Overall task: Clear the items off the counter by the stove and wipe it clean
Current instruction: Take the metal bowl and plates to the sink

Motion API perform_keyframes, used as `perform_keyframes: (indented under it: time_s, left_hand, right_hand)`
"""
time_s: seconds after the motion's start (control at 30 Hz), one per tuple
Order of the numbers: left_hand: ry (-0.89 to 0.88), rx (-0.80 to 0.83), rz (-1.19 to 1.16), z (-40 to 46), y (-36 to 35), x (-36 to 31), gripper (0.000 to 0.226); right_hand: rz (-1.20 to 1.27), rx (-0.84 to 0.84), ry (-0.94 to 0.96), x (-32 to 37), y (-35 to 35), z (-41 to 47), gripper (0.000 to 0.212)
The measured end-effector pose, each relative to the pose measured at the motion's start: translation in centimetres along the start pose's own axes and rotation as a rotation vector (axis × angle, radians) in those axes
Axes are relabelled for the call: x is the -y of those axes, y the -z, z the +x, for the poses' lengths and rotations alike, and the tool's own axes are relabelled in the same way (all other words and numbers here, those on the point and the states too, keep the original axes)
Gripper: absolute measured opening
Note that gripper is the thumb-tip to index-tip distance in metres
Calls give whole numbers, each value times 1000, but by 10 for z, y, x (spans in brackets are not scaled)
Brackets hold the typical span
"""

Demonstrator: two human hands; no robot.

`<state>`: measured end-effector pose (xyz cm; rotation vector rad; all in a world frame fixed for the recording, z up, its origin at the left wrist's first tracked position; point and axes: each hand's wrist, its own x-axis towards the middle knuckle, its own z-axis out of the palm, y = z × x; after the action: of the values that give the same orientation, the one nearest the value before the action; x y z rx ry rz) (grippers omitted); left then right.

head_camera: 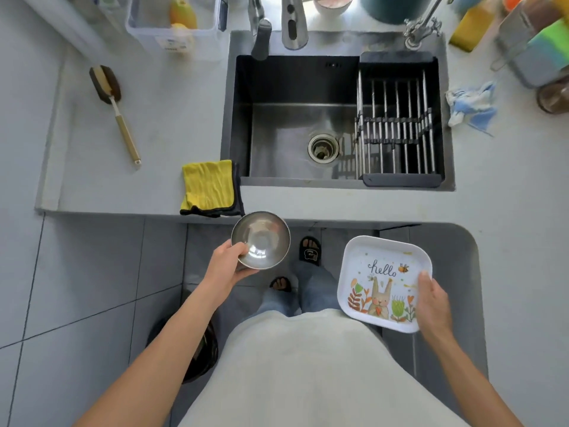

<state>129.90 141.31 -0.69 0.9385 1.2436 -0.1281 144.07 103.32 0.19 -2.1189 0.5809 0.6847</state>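
Pale shirt front [308, 365] fills the bottom centre, both forearms reaching out from it. Left hand [229, 261] at 9 o'clock grips a stainless steel bowl [261, 240] by its near rim, thumb hooked inside; right hand [432, 298] at 3 o'clock pinches the near corner of a square bunny plate [385, 280], thumb on top. Both dishes hang over the floor, just short of the counter edge [308, 204]. Sink [295, 140] with drying rack [397, 131] sits at 12 o'clock; a folded yellow cloth [207, 186] lies on the counter touching the sink's left rim, ready for wiping. Risks, as I judge them: the one-corner hold lets the tilted plate slip; the bowl could clip the counter edge or drag the cloth off.
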Motion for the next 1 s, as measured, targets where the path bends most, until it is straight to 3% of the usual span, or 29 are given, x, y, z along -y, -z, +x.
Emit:
perform_keyframes:
  time_s: [0.5,0.83,1.0]
  left_hand:
    - [105,-206,-115,7,23,-15,19]
    - [12,-66,-117,78,-15,-148,22]
    - [-8,-16,-96,136,-51,-202,12]
  right_hand:
    - [-70,153,173,163,-78,76,53]
    - [-32,88,175,238,-144,103,58]
    - [-1,32,131,260,-177,130,57]
